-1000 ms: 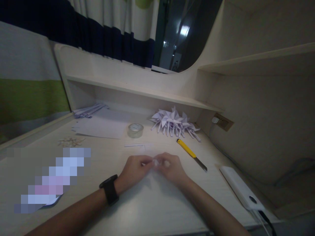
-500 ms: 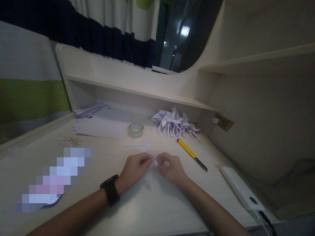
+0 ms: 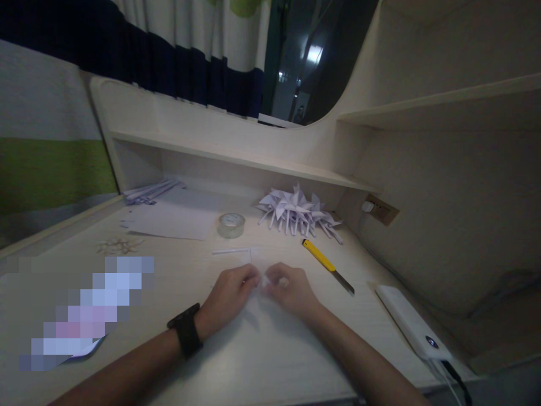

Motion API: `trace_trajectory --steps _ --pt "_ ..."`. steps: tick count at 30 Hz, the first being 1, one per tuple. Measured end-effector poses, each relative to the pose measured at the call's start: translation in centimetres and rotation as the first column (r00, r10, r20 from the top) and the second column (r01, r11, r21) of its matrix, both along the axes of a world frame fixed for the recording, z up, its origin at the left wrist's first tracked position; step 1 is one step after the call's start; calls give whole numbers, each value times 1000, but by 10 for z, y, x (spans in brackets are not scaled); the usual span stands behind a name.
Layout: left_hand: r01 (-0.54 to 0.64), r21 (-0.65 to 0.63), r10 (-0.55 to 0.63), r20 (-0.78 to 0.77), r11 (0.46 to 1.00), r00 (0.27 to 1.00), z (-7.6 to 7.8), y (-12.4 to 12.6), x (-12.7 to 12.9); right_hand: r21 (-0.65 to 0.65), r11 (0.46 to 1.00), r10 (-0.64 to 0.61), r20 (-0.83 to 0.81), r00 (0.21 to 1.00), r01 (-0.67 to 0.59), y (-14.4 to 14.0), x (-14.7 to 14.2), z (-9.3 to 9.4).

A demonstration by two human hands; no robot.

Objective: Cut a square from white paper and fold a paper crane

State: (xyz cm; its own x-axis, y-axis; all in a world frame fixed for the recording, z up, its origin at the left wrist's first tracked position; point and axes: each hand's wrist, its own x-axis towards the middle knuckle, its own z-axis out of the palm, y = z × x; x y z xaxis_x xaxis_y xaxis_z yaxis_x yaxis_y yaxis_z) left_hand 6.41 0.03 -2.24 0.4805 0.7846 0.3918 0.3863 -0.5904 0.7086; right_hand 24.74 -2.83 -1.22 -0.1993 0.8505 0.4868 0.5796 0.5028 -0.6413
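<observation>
My left hand (image 3: 228, 293), with a dark watch (image 3: 186, 330) on its wrist, is closed in a pinch at the middle of the desk. My right hand (image 3: 293, 288) faces it, its fingers curled together and slightly blurred. Between the fingertips shows a bit of white paper (image 3: 264, 280), mostly hidden by the fingers. A thin rolled paper stick (image 3: 230, 251) lies just beyond my left hand. Farther back stands a roll of clear tape (image 3: 231, 226). A yellow utility knife (image 3: 319, 256) rests to the right of my right hand, blade toward me.
Several paper pinwheels (image 3: 296, 208) are heaped under the shelf (image 3: 236, 160). White sheets (image 3: 173, 217) and paper strips (image 3: 152, 192) lie at back left, near small pale scraps (image 3: 120, 245). A blurred-out object (image 3: 87, 318) is at left. A white power strip (image 3: 412, 321) lies at right.
My fingertips have shifted slightly, with a small gap between the two hands. The whole view has moved a little; the objects on the desk stay in place.
</observation>
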Motion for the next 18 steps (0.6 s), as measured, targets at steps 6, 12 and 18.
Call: trace_trajectory --steps 6,12,18 --pt "-9 51 10 -22 999 1000 0 -1 1 -1 1000 3 20 1000 -3 1 1 -4" --pt "12 112 -9 -22 994 1000 -1 -3 2 -9 999 33 31 999 -33 0 2 -5" --pt "32 139 -33 4 990 999 -4 -2 1 -11 998 59 35 998 -58 -1 3 -1"
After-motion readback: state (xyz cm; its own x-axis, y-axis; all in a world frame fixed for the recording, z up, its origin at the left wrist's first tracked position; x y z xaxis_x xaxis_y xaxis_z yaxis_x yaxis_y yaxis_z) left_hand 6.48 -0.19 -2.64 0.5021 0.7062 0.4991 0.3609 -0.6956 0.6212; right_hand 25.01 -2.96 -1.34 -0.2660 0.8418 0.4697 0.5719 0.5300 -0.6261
